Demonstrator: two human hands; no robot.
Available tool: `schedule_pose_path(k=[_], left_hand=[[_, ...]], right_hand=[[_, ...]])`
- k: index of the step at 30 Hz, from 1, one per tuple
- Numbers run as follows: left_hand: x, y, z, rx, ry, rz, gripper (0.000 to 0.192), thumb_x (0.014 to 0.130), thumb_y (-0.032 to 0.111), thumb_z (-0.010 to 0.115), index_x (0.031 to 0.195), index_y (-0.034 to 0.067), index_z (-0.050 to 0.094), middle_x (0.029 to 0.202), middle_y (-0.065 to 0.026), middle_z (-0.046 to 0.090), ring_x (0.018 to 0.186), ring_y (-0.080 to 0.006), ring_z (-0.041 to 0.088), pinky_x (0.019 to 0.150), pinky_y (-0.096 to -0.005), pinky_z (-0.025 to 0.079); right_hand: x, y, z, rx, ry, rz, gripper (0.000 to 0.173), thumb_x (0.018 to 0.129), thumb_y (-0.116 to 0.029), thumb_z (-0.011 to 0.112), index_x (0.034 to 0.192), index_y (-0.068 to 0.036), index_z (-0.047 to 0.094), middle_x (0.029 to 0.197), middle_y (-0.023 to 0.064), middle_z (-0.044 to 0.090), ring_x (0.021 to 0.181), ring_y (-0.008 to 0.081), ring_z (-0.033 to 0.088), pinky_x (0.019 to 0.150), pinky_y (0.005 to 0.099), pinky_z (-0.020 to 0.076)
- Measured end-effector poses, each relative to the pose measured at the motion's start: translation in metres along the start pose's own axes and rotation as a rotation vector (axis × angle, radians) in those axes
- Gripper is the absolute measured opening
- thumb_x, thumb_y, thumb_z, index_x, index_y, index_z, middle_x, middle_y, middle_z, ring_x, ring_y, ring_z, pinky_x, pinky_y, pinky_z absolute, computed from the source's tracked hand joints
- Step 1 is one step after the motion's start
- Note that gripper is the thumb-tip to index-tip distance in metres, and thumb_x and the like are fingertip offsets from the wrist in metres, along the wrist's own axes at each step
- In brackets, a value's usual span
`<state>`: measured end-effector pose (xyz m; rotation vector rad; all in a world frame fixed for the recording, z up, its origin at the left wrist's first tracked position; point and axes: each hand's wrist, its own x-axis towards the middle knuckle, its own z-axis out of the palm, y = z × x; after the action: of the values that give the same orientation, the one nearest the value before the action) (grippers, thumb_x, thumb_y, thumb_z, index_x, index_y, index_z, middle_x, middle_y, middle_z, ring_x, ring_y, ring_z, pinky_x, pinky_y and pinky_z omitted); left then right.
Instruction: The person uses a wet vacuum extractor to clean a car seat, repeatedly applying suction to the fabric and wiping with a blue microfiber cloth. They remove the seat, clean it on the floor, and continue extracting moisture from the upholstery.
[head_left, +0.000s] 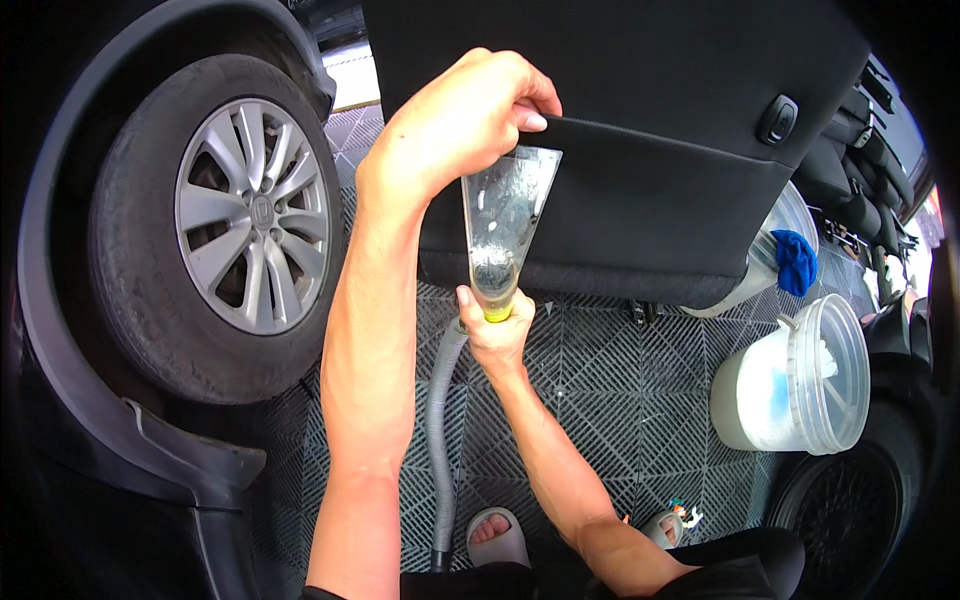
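Note:
Before me stands a black car seat panel with a seam across it and an oval black knob at its right. My left hand is at the panel's left part, its bent fingers on the edge of the seam; whether they pinch the fabric I cannot tell. Just below, a clear plastic vacuum nozzle points up with its wide mouth near that hand. My right hand grips the nozzle's narrow neck at a yellow collar. From there a grey ribbed hose runs down towards my feet.
A car wheel in its arch fills the left side. To the right are a translucent plastic bucket, another bucket behind the panel with a blue cloth over its rim, and a dark tyre. Grey slatted tiles cover the floor.

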<state>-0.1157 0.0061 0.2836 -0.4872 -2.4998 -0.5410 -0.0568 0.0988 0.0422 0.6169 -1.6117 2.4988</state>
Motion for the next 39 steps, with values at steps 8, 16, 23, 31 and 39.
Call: schedule_pose_path(k=[8,16,23,31,39], left_hand=[[0.003,-0.001,-0.005,0.027,-0.033,0.060,0.018,0.095,0.004,0.071,0.111,-0.001,0.079,0.107,-0.0171,0.079,0.098,-0.0269,0.078,0.088,-0.0361,0.062],[-0.003,0.013,-0.019,-0.161,-0.041,0.032,0.014,0.089,0.000,0.071,0.100,-0.005,0.076,0.093,-0.0212,0.078,0.088,-0.0322,0.078,0.082,-0.0375,0.060],[-0.002,0.003,-0.014,-0.180,-0.006,0.104,0.014,0.089,0.001,0.072,0.100,-0.004,0.077,0.093,-0.0207,0.078,0.090,-0.0319,0.078,0.083,-0.0379,0.060],[-0.003,0.006,-0.017,-0.178,-0.018,0.067,0.013,0.089,0.002,0.072,0.100,-0.003,0.078,0.093,-0.0194,0.079,0.090,-0.0297,0.078,0.082,-0.0369,0.059],[-0.039,-0.023,-0.011,-0.747,0.569,-0.018,0.023,0.100,0.004,0.065,0.120,-0.004,0.073,0.108,-0.0155,0.078,0.105,-0.0224,0.073,0.097,-0.0333,0.056]], right_hand=[[-0.054,0.030,-0.025,-0.001,-0.004,0.228,0.019,0.092,-0.015,0.082,0.088,-0.003,0.067,0.072,-0.0028,0.063,0.062,0.0046,0.054,0.058,0.0244,0.0449],[-0.096,0.043,-0.037,-0.041,0.020,0.385,0.023,0.088,-0.016,0.086,0.099,0.002,0.075,0.083,-0.0010,0.072,0.074,0.0056,0.061,0.069,0.0260,0.0519],[-0.087,0.050,-0.048,-0.162,-0.011,0.225,0.023,0.087,-0.014,0.086,0.100,0.002,0.075,0.084,-0.0001,0.075,0.076,0.0057,0.064,0.071,0.0259,0.0541],[-0.062,0.042,-0.030,-0.319,0.036,-0.013,0.024,0.080,-0.014,0.089,0.090,0.000,0.072,0.074,0.0027,0.072,0.067,0.0067,0.065,0.063,0.0262,0.0541],[-0.024,0.021,-0.009,-0.289,0.082,-0.135,0.027,0.079,-0.017,0.092,0.087,-0.001,0.072,0.072,0.0021,0.071,0.064,0.0067,0.063,0.062,0.0265,0.0534]])
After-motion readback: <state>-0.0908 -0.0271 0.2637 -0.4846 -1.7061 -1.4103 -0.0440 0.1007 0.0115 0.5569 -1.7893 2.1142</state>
